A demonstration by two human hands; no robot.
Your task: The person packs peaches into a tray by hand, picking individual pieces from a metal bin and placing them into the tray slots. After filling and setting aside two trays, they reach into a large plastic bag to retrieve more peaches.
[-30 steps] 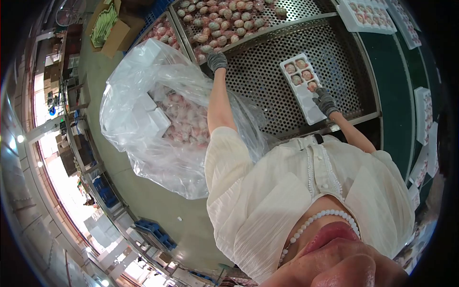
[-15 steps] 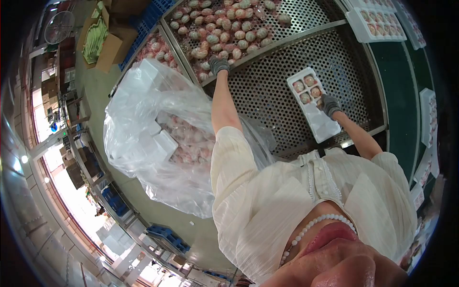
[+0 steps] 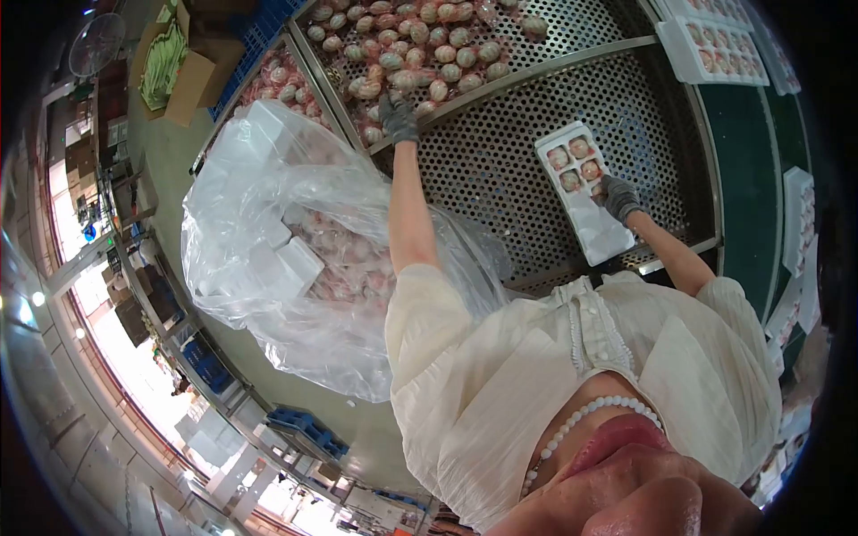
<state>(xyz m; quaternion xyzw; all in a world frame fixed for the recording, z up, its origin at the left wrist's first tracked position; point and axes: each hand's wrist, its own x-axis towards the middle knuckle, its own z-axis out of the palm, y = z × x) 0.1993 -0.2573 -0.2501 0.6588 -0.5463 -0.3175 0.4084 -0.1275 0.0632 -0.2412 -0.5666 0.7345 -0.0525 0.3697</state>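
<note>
Head view: gloved hands (image 3: 398, 118) (image 3: 620, 198) wide apart, grip unclear; plastic bag (image 3: 241, 228) beside left forearm (image 3: 413, 214)

No text, label, brand, number or sign can be read, near the left hand (image 3: 399, 118), near the right hand (image 3: 619, 198), or farther off.

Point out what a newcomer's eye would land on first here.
The big, shiny clear plastic bag, left of centre, would probably catch the eye first, with pinkish pieces inside. Next comes the heap of round wrapped items up top, the gloved left hand at its edge. The white tray stands out against the perforated metal, the gloved right hand beside its filled cells.
</note>
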